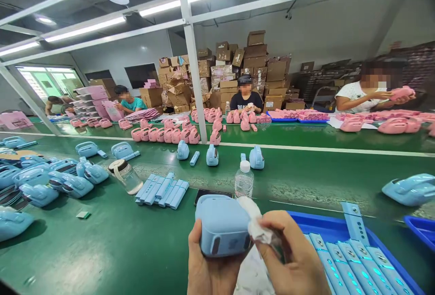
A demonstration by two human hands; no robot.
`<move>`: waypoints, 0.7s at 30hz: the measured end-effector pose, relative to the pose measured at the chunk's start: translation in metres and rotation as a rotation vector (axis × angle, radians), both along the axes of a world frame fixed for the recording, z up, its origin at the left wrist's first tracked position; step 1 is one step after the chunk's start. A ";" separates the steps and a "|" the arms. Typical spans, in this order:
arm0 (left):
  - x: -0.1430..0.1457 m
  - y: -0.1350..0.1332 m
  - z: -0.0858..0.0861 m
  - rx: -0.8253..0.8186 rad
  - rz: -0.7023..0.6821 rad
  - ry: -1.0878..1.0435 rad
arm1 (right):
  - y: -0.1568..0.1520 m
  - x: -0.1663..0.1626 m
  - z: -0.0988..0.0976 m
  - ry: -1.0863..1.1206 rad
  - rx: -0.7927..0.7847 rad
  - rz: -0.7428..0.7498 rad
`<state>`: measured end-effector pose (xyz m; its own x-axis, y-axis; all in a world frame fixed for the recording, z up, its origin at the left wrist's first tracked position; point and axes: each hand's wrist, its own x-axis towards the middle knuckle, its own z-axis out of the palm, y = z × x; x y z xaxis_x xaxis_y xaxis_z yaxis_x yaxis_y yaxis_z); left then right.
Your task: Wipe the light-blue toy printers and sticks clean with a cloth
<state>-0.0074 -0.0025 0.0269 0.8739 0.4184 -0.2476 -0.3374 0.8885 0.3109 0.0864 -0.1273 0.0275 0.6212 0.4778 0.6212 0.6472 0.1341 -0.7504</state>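
Observation:
My left hand (205, 270) grips a light blue plastic device (222, 224) from below, at the bottom centre of the head view. My right hand (294, 258) pinches a white cloth (253, 222) against the device's right side; more cloth hangs down between my hands. Just right of my hands a blue tray (326, 227) holds several light blue flat bars (356, 263).
A green workbench (102, 240) carries blue devices at the left (50, 179), loose blue bars (163, 191), a lying jar (126, 176), a water bottle (244, 179) and a dark phone (212, 194). Pink devices (170, 134) fill the far side, where three people sit. Cardboard boxes (244, 68) stack behind.

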 end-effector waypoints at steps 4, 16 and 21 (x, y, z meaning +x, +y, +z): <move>0.003 -0.001 0.000 0.022 -0.019 0.021 | -0.002 -0.013 -0.009 -0.030 -0.036 -0.059; -0.002 0.005 -0.017 0.106 -0.114 -0.222 | -0.038 0.042 -0.016 0.268 -0.270 -0.052; -0.008 -0.007 -0.043 0.435 -0.251 -0.165 | -0.044 0.046 0.023 0.586 -0.136 0.160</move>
<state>-0.0156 -0.0096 -0.0163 0.9731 0.2245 0.0519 -0.2064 0.7492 0.6294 0.1322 -0.1711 0.0501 0.7545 0.6441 0.1258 0.1027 0.0735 -0.9920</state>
